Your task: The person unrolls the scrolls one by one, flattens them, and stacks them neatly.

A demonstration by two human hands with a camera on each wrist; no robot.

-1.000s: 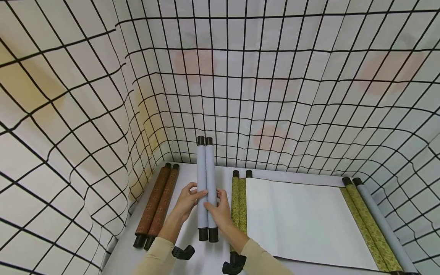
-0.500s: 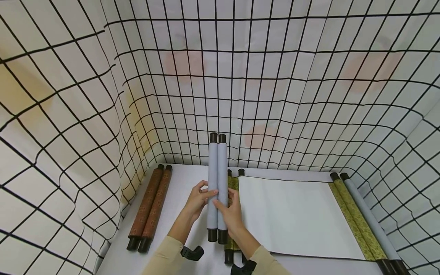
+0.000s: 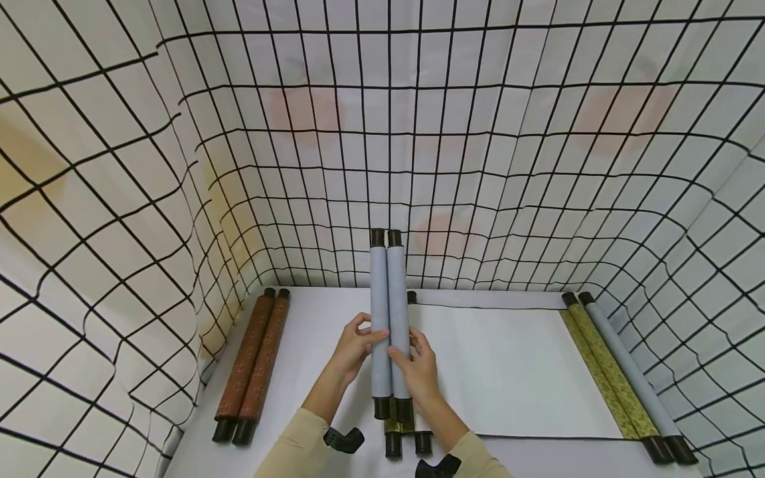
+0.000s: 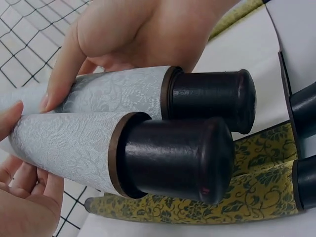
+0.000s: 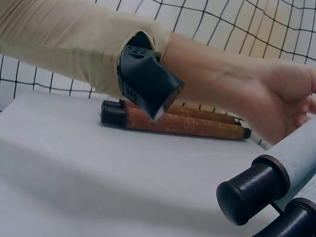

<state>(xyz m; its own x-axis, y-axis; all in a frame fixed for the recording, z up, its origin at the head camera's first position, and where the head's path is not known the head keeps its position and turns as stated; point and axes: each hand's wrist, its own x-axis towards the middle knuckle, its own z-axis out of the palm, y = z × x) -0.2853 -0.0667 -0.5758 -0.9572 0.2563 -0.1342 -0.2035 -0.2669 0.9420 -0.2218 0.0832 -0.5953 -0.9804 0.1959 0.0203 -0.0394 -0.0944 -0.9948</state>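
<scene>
A scroll in pale blue patterned cloth (image 3: 379, 285), wound on two rollers with dark end knobs (image 4: 177, 158), is held up lengthwise over the table. Its two rolls lie side by side. My left hand (image 3: 352, 348) grips the left roll, thumb across its front and fingers behind. My right hand (image 3: 420, 373) grips the right roll the same way, thumb on the near side. Below and behind it lies a yellow-green scroll (image 3: 612, 372), spread open with its white sheet (image 3: 508, 372) showing; the held scroll partly hides that scroll's left end.
A red-brown scroll (image 3: 254, 365) with two rolls lies at the table's left. Along the right of the open scroll lies a blue-grey roll (image 3: 633, 372). Black-grid netting (image 3: 388, 153) over white cloth surrounds the back and sides of the white table (image 3: 323, 305).
Both hands have carried the pale blue scroll to the right, from beside the yellow-green scroll to over its left end. The grip looks the same. The head view has shifted slightly.
</scene>
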